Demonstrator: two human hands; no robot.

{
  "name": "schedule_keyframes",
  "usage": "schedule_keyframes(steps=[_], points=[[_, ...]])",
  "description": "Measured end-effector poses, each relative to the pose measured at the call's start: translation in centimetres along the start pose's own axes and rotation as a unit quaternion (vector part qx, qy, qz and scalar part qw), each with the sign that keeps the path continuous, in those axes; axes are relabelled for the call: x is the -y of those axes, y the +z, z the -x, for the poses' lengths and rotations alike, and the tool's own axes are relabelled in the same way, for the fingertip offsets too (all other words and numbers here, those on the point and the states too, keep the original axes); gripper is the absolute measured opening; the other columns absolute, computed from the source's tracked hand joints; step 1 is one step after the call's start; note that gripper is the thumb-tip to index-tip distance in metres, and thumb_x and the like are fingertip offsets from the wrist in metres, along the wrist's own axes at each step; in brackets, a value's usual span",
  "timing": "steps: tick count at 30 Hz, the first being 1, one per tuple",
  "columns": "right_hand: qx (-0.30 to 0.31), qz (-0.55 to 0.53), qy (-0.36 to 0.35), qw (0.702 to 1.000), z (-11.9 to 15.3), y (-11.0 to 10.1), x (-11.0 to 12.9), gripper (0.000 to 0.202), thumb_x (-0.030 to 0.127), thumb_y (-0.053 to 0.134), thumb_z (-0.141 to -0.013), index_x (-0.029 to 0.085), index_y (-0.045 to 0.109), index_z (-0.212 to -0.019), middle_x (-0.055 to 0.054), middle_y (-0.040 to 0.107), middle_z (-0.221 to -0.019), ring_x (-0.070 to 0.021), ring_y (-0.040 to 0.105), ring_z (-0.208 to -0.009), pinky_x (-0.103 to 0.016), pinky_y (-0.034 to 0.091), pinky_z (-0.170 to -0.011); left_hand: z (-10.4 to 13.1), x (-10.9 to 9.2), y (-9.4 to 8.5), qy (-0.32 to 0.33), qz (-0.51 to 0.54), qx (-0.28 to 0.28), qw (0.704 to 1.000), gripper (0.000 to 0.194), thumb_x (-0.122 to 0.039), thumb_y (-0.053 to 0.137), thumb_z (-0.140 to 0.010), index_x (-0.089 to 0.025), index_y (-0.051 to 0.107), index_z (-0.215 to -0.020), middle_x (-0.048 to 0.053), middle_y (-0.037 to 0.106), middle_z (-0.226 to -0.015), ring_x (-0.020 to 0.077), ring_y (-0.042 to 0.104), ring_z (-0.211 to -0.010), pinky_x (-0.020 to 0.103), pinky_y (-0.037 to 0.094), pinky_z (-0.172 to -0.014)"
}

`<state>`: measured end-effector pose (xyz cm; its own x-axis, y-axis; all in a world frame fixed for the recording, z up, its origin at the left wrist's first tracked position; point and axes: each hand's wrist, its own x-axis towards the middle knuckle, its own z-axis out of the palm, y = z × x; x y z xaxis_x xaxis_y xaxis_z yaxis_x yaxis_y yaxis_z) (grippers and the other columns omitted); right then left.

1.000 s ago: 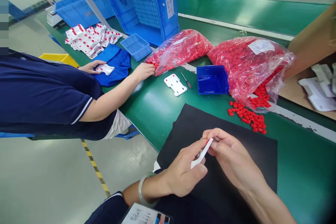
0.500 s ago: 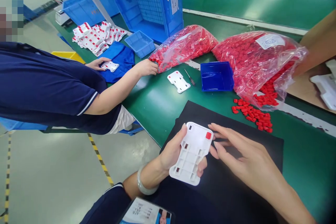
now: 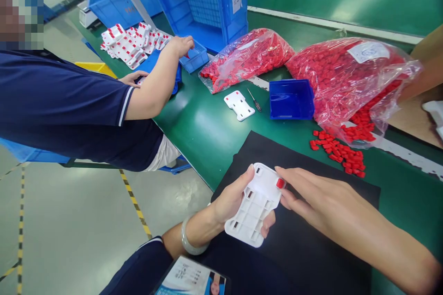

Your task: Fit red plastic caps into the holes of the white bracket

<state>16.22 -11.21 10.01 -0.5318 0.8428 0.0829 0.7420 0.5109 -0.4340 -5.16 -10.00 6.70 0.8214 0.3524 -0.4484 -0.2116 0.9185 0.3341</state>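
A white plastic plate (image 3: 254,207) with several slots is tilted up over a black mat (image 3: 332,239). My left hand (image 3: 233,200) grips it by its sides, thumb on the left edge and fingertips showing at the right edge. One red piece (image 3: 280,183) sits at the plate's upper right corner. My right hand (image 3: 308,193) has its fingers closed around that red piece at the corner. Loose red pieces (image 3: 341,152) lie on the green table beyond my right hand.
Past the mat are a second white plate (image 3: 239,105), a screwdriver (image 3: 255,100), a dark blue bin (image 3: 291,99) and two bags of red pieces (image 3: 251,57) (image 3: 349,78). A person (image 3: 69,97) works at the left beside a pile of plates (image 3: 133,44).
My right hand has closed in on the red piece at the plate's corner. The other person's hand has moved from the red bag to the small blue tray. The view has shifted slightly.
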Motion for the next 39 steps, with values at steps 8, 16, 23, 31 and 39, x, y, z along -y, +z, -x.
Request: schedule_keyframes(steps=[8,16,23,31,39], points=[[0.067,-0.007,0.094,0.993,-0.7,0.6,0.7,0.015,0.028,0.044,-0.093,0.023,0.056,-0.101,-0.003,0.065,-0.086,-0.0214,0.066,-0.072,-0.032,0.047,-0.053,-0.3,0.5,0.1,-0.004,-0.051,-0.055,0.997,0.076,-0.079,0.027,-0.084,-0.012,0.062,-0.093,0.004,0.061,-0.055,0.0159,0.059,-0.045,0.024,0.045,-0.045],[0.080,-0.463,0.190,0.862,-0.5,-0.1,-0.3,0.029,0.040,0.046,-0.096,0.027,0.057,-0.119,0.000,0.070,-0.082,-0.0200,0.065,-0.098,-0.031,0.052,-0.083,-0.7,0.1,-0.5,-0.044,0.048,0.086,0.994,0.107,-0.084,0.004,-0.078,-0.001,0.065,-0.104,0.010,0.061,-0.061,0.0207,0.060,-0.052,0.030,0.046,-0.050],[0.079,-0.501,0.236,0.829,-0.4,0.9,0.4,0.035,0.046,0.047,-0.095,0.020,0.064,-0.113,0.002,0.064,-0.066,-0.0178,0.064,-0.075,-0.030,0.050,-0.072,-1.4,0.2,-0.7,-0.053,0.036,0.094,0.993,0.108,-0.084,0.006,-0.078,0.000,0.067,-0.105,0.010,0.063,-0.063,0.0197,0.059,-0.051,0.029,0.046,-0.049],[0.011,-0.348,0.242,0.906,0.6,3.7,-1.0,0.036,0.039,0.040,-0.098,0.019,0.068,-0.089,0.000,0.071,-0.076,-0.0145,0.068,-0.073,-0.024,0.053,-0.064,-1.2,-1.2,-2.5,0.085,-0.196,-0.048,0.976,0.054,-0.048,0.066,-0.083,-0.015,0.057,-0.124,0.010,0.069,-0.102,0.0205,0.066,-0.088,0.029,0.051,-0.077],[-0.164,-0.008,0.340,0.926,4.8,5.0,-6.6,0.031,0.035,0.042,-0.096,0.018,0.065,-0.108,-0.010,0.070,-0.109,-0.0266,0.065,-0.094,-0.041,0.050,-0.081,-3.5,-5.7,-3.7,0.189,-0.720,-0.155,0.649,0.034,-0.034,0.052,-0.093,-0.019,0.060,-0.123,0.012,0.060,-0.120,0.0242,0.058,-0.098,0.042,0.049,-0.086]])
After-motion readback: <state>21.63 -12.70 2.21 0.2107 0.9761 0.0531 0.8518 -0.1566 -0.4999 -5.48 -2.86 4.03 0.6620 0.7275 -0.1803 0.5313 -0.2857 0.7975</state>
